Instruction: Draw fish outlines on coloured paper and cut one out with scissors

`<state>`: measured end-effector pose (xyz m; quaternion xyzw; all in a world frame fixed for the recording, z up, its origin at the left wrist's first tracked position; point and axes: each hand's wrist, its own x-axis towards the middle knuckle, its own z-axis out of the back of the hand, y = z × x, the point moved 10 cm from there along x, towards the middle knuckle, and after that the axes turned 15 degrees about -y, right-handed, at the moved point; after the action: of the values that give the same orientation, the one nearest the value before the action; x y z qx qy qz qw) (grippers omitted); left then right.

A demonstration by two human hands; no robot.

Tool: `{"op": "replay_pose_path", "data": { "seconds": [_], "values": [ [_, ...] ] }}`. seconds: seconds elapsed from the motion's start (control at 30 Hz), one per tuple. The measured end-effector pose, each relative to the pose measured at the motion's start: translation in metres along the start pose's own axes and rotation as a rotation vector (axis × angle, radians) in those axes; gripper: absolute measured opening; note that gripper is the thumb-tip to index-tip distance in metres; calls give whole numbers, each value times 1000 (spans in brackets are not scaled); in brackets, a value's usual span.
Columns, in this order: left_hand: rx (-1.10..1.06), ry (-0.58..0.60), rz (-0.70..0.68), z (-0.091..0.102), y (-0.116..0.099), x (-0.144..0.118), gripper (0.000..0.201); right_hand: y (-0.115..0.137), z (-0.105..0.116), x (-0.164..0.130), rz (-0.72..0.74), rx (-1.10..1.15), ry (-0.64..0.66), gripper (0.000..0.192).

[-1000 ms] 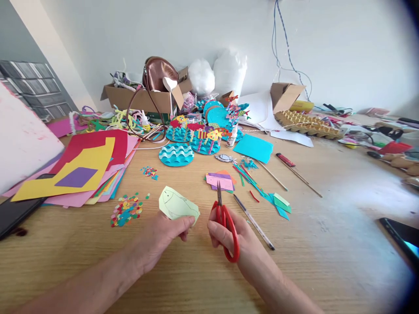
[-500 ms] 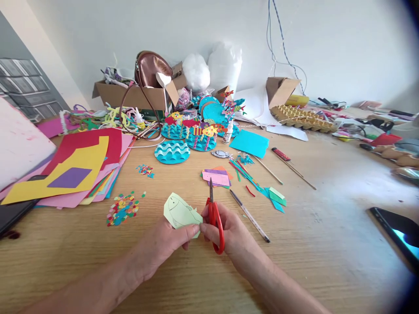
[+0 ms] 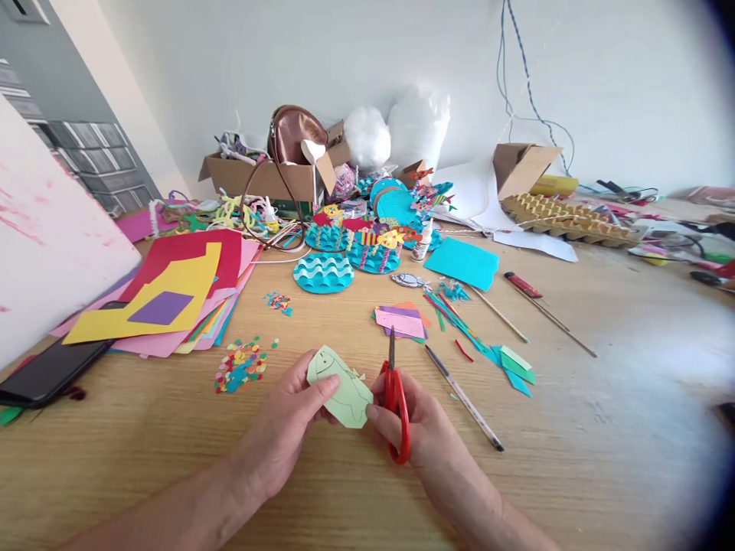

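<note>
My left hand (image 3: 290, 425) pinches a pale green paper piece (image 3: 340, 386) with a fish drawn on it, just above the wooden table (image 3: 574, 428). Touching the paper's right edge, my right hand (image 3: 422, 432) grips red-handled scissors (image 3: 395, 398), blades closed and pointing away from me. Both hands meet at the paper near the table's front middle.
A pen (image 3: 464, 396) lies right of the scissors. Small coloured paper pieces (image 3: 402, 320), confetti dots (image 3: 240, 366), a stack of coloured sheets (image 3: 172, 295), teal wave discs (image 3: 323, 272), a black phone (image 3: 51, 371), wooden sticks (image 3: 560, 321) and cardboard boxes (image 3: 269, 176) crowd the far half.
My right hand with the scissors has come left until it meets the green paper. The left hand has turned the paper, so the fish now lies more toward the right hand.
</note>
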<state>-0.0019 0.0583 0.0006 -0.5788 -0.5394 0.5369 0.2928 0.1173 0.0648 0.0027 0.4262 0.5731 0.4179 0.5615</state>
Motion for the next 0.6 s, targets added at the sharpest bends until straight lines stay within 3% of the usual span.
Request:
{"op": "replay_pose_path", "data": {
  "seconds": [0.3, 0.6],
  "values": [
    [62, -59, -15, 5, -6, 7, 26, -10, -5, 2, 0, -49, 37, 20],
    [-2, -27, 90, -2, 14, 1, 26, -5, -6, -1, -28, 6, 38, 22]
  ]
}}
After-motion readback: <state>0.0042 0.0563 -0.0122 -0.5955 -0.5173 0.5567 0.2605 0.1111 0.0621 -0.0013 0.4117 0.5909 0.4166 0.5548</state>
